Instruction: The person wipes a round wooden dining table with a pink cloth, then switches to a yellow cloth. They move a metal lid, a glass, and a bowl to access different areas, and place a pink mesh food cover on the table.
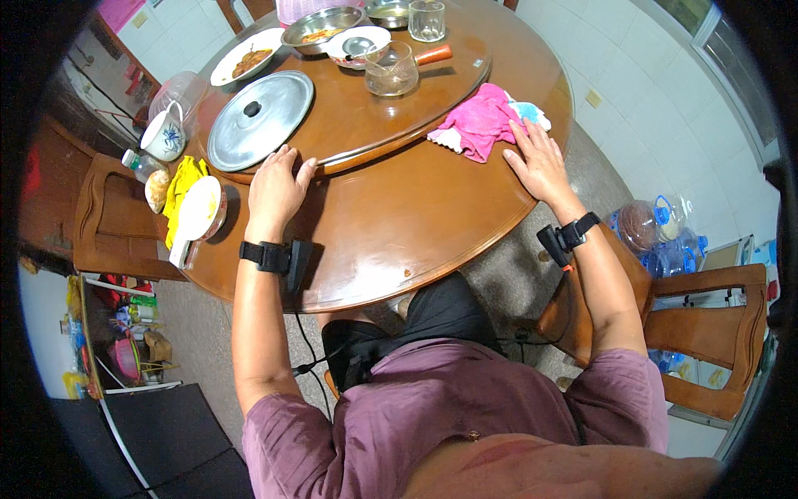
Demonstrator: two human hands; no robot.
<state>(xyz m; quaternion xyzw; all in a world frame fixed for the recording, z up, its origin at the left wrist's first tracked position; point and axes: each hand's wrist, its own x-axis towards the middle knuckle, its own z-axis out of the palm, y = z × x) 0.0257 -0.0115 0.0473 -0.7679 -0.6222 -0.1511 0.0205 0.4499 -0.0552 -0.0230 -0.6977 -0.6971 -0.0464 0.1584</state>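
Observation:
My left hand (275, 187) lies on the rim of the round wooden lazy Susan (340, 125), its thumb apart from the fingers and nothing held. Just beyond its fingertips is a grey metal pot lid (265, 121) with a black knob, lying flat. My right hand (540, 161) rests near the right edge of the round wooden table (399, 218), fingers spread. Its fingertips reach a crumpled pink cloth (477, 121) and a white and blue cloth (530, 113); whether they press on them I cannot tell.
On the lazy Susan are a glass pot (391, 72) with a wooden handle, a drinking glass (427, 22), a metal bowl (305, 31) and an oval plate of food (249, 59). Left are a bowl (201, 206), a yellow cloth (185, 178) and a mug (165, 138). Wooden chairs (704, 324) flank the table.

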